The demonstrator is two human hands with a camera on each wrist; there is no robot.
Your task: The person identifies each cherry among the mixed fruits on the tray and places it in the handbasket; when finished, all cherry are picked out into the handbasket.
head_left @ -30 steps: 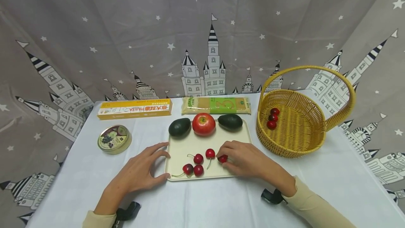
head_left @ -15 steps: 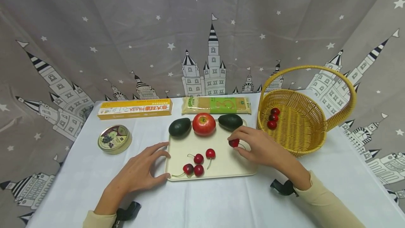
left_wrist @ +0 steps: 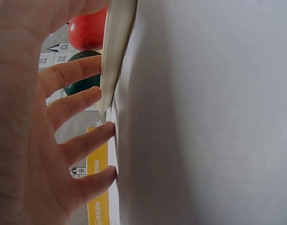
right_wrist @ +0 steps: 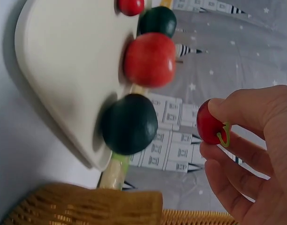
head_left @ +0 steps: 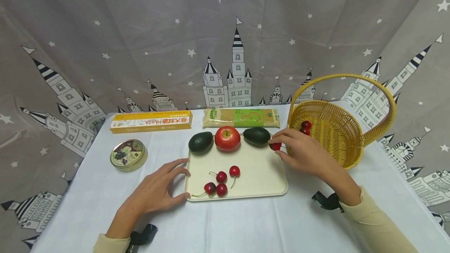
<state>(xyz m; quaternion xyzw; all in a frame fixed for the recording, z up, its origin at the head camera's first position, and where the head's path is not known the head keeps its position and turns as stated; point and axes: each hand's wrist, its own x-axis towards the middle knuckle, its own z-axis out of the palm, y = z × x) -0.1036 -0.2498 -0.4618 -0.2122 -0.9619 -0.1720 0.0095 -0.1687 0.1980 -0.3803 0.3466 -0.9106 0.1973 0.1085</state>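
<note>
By the far right corner of the cream tray (head_left: 260,169), the right grip (head_left: 305,152) pinches a stemmed red cherry (head_left: 275,146), the left grip (head_left: 158,187) spread against the left edge, and a slack pinch could drop it.

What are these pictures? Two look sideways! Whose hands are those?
There's no robot, just a person's left hand and right hand. The wide picture comes from a head camera looking down; the sideways ones come from small wrist cameras. On the white table are a tray, basket, tin, pasta box and packet. The tray holds two avocados, a big red fruit and four cherries; more cherries sit in the basket. The left hand rests at the tray's edge. The right hand pinches one cherry near the basket.
</note>
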